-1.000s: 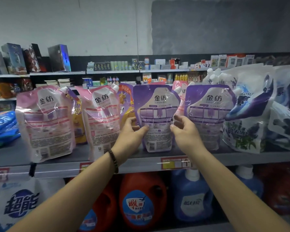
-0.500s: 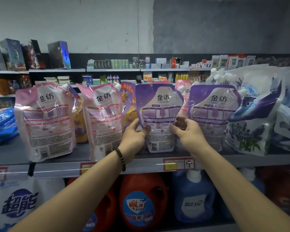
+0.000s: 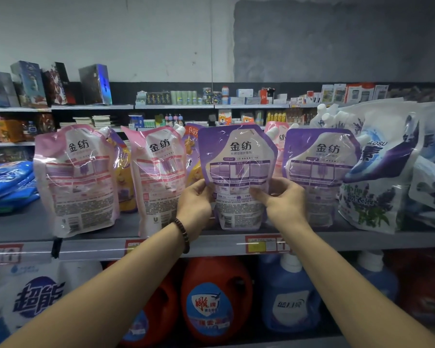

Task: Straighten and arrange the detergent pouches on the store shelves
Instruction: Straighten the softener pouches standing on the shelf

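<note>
A purple detergent pouch [image 3: 237, 167] stands upright at the middle of the grey shelf [image 3: 211, 243]. My left hand [image 3: 195, 205] grips its left edge and my right hand [image 3: 284, 205] grips its right edge, thumbs on the front. A second purple pouch [image 3: 319, 172] stands just right of it. Two pink pouches [image 3: 78, 182] [image 3: 158, 179] stand to the left, both leaning a little. Yellow and pink pouches show partly behind the front row.
Large white lavender pouches [image 3: 377, 177] crowd the shelf's right end. Blue flat bags [image 3: 8, 182] lie stacked at the left. Below the shelf stand red [image 3: 211, 302], blue [image 3: 289, 297] and white [image 3: 30, 297] detergent jugs. Further shelves with small goods run behind.
Both hands have stayed on the middle purple pouch and shifted it slightly; it now stands more upright. My right thumb reaches further across its front.
</note>
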`<state>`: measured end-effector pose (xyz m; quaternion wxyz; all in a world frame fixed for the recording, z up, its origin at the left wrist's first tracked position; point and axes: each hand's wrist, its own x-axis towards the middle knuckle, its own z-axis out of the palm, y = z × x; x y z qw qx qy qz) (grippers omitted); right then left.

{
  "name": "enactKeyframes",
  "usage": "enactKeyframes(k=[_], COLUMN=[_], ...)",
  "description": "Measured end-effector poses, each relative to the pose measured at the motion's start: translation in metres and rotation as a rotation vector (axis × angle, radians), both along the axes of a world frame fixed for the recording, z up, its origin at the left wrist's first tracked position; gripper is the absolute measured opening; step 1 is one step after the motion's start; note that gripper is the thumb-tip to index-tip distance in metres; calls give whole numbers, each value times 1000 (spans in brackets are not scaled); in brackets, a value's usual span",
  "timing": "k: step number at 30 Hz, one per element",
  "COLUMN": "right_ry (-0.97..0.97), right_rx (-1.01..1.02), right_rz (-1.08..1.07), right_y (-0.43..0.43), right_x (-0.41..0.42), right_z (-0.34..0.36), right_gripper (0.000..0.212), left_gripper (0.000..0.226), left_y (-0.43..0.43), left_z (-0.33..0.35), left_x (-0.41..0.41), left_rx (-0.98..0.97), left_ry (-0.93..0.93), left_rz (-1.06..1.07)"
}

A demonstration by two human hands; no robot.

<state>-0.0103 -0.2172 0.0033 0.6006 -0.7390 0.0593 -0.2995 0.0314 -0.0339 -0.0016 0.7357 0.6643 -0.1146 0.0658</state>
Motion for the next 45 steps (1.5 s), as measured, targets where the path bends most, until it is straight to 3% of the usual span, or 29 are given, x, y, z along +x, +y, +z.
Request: enactKeyframes(k=[6, 14, 23, 34, 39, 45], right_ry=[-78, -161, -243, -333, -369, -352], right_rx=[3, -76, -91, -110, -86, -89], right_rz=[-63, -222, -140, -21, 52, 126], right_y=[0, 8, 48, 153, 206, 271], right_x=[-5, -22, -49, -89, -83, -62], right_z=[-1, 3, 29, 63, 66, 64], right_gripper=[25, 14, 13, 15, 19, 19], left_gripper=[29, 30, 24, 20, 20, 21], left_y=[8, 28, 83, 190, 242, 311], left_z=[5, 14, 45, 52, 57, 58], left_x=[-18, -26, -70, -87, -94, -88], left_rx=[18, 182, 92, 155, 53, 141], left_ry=[-66, -253, -228, -336, -313, -318], left_rz=[-3, 6, -123, -29, -15, 94])
